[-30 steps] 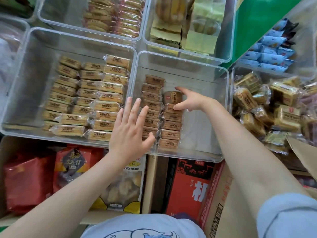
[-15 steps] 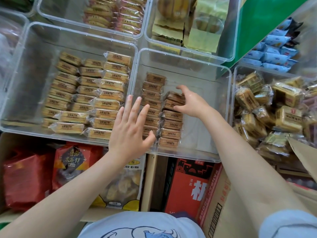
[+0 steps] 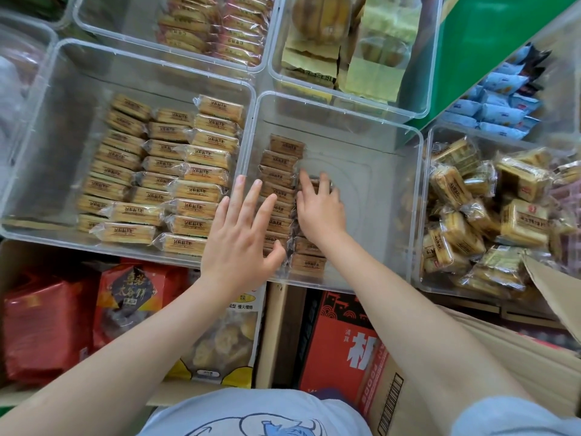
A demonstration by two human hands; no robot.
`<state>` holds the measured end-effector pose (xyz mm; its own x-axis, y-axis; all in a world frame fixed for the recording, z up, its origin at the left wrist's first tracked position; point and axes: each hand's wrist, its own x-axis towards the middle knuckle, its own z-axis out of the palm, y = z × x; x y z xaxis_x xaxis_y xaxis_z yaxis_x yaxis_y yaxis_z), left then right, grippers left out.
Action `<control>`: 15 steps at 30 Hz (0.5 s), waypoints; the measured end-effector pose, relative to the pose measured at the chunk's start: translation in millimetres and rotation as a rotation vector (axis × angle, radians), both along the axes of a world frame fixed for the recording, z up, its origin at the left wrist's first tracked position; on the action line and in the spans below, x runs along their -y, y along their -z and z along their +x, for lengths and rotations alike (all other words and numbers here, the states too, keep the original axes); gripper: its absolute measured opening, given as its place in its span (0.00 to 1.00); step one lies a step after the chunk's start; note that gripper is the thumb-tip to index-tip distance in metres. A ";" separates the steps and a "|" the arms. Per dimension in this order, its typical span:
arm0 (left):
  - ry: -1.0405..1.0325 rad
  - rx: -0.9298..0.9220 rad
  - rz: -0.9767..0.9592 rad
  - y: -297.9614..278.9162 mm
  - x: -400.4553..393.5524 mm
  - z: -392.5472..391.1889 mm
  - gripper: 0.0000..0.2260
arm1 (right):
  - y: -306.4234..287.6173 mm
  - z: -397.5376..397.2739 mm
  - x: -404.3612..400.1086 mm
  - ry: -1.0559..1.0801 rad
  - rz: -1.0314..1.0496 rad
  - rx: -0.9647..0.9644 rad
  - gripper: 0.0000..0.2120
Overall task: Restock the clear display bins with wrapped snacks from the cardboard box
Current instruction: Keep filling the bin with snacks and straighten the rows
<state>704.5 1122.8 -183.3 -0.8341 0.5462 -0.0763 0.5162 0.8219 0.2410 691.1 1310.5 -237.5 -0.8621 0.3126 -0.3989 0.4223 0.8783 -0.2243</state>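
The clear centre bin (image 3: 374, 221) holds two rows of brown wrapped snacks, a longer left row (image 3: 284, 146) and a shorter right row (image 3: 308, 264). My right hand (image 3: 320, 212) lies on top of the right row, fingertips pressing its far end. My left hand (image 3: 242, 234) is flat with fingers spread over the bin's front left wall, the thumb toward the left row. The cardboard box (image 3: 540, 357) sits low at the right, under my right arm.
The left bin (image 3: 63, 121) carries three rows of yellow wrapped biscuits. A right bin holds loose pale snack packs (image 3: 471, 215). Blue packs (image 3: 496, 111) lie behind. Red bags (image 3: 47, 325) and a red carton (image 3: 339, 341) stand on the shelf below.
My right hand set a brown snack on the far end of the right row and now presses down on that row. The left hand has stayed in place.
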 end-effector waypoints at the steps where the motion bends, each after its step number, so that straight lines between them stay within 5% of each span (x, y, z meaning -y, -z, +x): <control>1: 0.002 0.000 -0.001 0.0 0.0 0.2 0.34 | 0.4 0.9 -3.0 0.002 -0.010 0.003 0.25; 15: 0.034 0.080 -0.051 -11.4 2.2 -1.7 0.34 | -49.3 39.2 -10.1 -0.031 0.023 0.169 0.27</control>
